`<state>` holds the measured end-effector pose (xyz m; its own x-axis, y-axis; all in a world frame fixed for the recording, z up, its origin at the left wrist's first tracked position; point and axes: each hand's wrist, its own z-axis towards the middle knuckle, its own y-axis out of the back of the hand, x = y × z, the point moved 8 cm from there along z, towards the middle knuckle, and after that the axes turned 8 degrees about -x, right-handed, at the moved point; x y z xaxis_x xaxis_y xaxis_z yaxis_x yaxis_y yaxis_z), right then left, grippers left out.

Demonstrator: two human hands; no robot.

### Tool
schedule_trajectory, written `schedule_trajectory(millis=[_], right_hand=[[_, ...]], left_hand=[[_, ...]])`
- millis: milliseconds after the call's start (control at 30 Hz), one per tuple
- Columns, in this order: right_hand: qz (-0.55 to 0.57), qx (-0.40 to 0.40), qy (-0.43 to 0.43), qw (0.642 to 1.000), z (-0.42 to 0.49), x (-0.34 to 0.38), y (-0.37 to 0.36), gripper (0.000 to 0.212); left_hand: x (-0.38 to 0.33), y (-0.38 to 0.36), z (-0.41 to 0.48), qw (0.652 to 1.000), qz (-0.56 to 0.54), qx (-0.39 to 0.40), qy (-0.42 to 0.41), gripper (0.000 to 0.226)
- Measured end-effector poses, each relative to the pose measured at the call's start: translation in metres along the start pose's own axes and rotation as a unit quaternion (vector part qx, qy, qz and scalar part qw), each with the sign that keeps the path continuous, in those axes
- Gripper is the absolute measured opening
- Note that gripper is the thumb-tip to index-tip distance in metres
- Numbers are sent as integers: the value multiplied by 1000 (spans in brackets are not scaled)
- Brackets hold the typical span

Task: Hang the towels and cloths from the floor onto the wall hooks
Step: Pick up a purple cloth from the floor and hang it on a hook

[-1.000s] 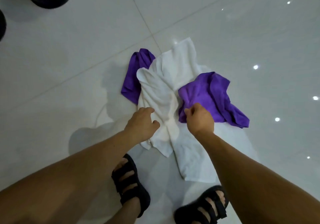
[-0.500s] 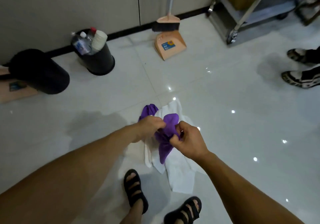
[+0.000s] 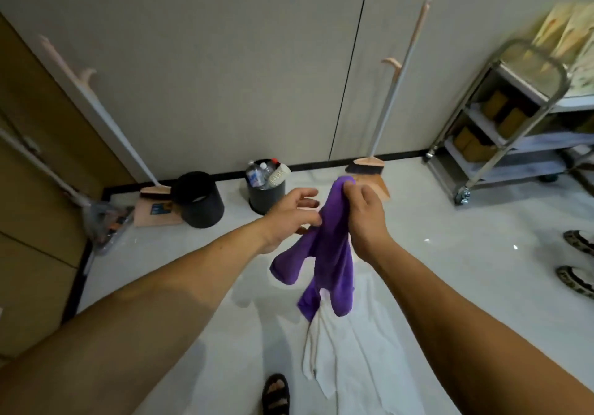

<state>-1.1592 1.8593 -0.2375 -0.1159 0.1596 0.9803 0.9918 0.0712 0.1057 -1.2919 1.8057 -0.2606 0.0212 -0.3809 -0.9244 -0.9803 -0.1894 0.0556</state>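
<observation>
Nearest, well below the fingers, a sandalled foot is seen on the floor. Just beside it a white towel lies in loose folds, not yet picked up. Above that towel a purple cloth is held clear of the floor, its lower ends dangling over the towel's far edge. The cloth is gripped near its top by the right hand, whose fingers are curled round a bunched corner. The left hand is held just left of the cloth with its fingers spread and relaxed; whether its thumb touches the fabric cannot be told.

Beyond the left fingers two black bins are stood near the wall: an empty-looking bin and a bin of bottles and cups. A broom is leaned against the wall just beyond the right fingers, and a metal cart is parked far to their right. High above the right fingers a peach hook-shaped piece is seen beside the broom handle. Whether it is a wall hook or part of the broom cannot be told.

The task is judged to be at an early stage. One cloth is lifted, nothing is seen hung, and at least the white towel is left to be collected.
</observation>
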Motion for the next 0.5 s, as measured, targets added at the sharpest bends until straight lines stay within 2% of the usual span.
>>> schedule_trajectory(millis=[100, 133, 233, 333, 433, 500], right_hand=[[89, 49, -25, 994, -15, 57, -23, 24], [115, 74, -30, 990, -22, 73, -31, 22], [187, 117, -33, 975, -42, 114, -47, 21], [134, 186, 16, 973, -67, 131, -59, 23], [40, 276, 17, 960, -104, 110, -73, 59], [-8, 325, 14, 946, -130, 96, -85, 71]], left_hand=[[15, 3, -39, 994, 101, 47, 16, 66], [17, 6, -49, 993, 108, 32, 26, 62], [0, 34, -70, 994, 53, -94, 24, 38], [-34, 67, -95, 982, -31, -187, -12, 24], [-76, 102, -130, 955, -125, -265, -46, 26], [-103, 120, -154, 948, -160, -270, -60, 30]])
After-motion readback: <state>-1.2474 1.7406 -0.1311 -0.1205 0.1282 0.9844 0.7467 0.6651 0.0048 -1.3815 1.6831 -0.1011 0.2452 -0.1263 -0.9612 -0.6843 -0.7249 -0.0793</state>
